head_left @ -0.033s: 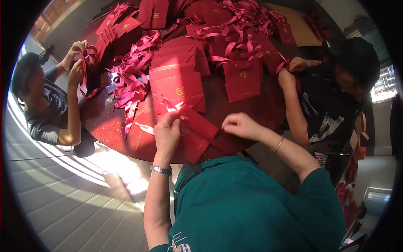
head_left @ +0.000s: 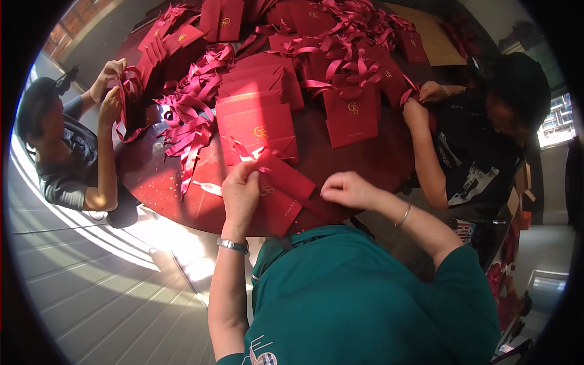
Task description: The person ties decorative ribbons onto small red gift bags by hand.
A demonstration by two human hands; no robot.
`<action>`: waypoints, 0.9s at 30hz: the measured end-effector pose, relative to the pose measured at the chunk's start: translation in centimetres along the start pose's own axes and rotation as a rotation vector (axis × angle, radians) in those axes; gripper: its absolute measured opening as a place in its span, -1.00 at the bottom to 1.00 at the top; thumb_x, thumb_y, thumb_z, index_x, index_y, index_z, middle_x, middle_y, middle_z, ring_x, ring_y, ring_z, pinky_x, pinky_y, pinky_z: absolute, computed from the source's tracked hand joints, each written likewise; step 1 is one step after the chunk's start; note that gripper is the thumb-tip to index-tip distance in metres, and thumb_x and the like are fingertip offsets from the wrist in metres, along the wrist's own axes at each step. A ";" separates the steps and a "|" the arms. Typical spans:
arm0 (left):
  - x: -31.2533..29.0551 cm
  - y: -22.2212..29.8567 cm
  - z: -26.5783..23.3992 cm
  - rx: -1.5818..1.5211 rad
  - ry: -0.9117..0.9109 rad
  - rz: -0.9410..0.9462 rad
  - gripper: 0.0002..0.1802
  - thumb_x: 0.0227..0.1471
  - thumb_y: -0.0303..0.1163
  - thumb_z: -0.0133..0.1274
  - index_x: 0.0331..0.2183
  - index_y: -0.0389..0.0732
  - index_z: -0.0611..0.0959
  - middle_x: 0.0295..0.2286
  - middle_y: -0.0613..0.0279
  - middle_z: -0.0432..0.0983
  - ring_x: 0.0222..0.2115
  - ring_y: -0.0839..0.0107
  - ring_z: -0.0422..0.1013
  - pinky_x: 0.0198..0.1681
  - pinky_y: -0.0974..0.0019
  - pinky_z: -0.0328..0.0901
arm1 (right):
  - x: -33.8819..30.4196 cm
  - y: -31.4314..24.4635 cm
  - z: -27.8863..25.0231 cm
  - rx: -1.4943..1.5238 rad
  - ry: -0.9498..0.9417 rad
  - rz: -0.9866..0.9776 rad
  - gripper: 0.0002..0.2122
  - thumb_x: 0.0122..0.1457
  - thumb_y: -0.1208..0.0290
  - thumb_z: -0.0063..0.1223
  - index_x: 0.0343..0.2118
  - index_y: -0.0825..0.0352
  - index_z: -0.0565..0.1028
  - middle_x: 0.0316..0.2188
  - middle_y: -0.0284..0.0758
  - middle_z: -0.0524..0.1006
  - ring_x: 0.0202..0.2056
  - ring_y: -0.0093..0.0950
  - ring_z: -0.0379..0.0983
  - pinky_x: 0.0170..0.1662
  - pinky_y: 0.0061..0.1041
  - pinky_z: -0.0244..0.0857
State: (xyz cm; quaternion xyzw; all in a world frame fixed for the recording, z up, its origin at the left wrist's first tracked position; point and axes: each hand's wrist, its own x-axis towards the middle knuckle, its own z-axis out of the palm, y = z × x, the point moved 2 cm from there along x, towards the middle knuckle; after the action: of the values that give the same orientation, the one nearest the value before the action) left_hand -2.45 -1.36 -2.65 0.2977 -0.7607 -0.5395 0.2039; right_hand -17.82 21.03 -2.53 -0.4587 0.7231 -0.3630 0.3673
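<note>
One red bag (head_left: 281,211) in the left hand (head_left: 241,190)

Two co-workers (head_left: 486,137) flank the table (head_left: 380,164); the piled bags (head_left: 258,125) overlap too much to count. At the near edge, the left hand pinches the one bag, its long axis slanting upper-left to lower-right. The right hand (head_left: 351,190) curls just beside; whether it grips anything, I cannot tell.
</note>
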 end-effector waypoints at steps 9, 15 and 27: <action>1.2 -1.1 -0.2 0.090 0.098 0.010 -0.85 -0.02 -0.59 0.06 -0.32 -0.32 0.62 -0.46 0.21 0.59 -0.44 0.54 0.46 -0.32 0.45 0.34 | -2.0 -3.1 3.6 -0.140 0.029 0.169 -0.82 0.10 0.38 0.03 -0.27 0.34 0.48 -0.43 -0.21 0.55 -0.43 -0.36 0.52 -0.34 -0.39 0.39; 0.8 -2.0 0.1 0.143 0.148 0.061 -0.87 -0.03 -0.57 0.06 -0.34 -0.33 0.62 -0.48 0.15 0.59 -0.43 0.46 0.50 -0.32 0.41 0.35 | -6.8 -5.8 -0.2 0.381 -0.062 0.258 -0.60 0.17 0.56 -0.12 0.10 0.35 0.38 -0.40 -0.32 0.59 -0.46 -0.68 0.48 -0.38 -0.66 0.38; -1.8 0.0 -3.0 0.375 0.322 0.335 -0.70 -0.04 -0.54 0.07 -0.17 -0.25 0.62 -0.38 0.13 0.57 -0.43 0.29 0.47 -0.28 0.30 0.37 | -5.1 -10.0 -0.2 0.300 0.082 -0.322 -0.83 0.02 0.58 0.23 -0.28 0.36 0.60 -0.26 -0.24 0.55 -0.24 -0.48 0.49 -0.20 -0.54 0.37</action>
State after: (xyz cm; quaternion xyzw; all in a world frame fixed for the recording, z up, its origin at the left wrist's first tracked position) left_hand 0.76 -2.28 -1.59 0.2821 -0.8435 -0.2942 0.3498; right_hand -12.44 22.64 7.24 -0.4934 0.5928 -0.5389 0.3389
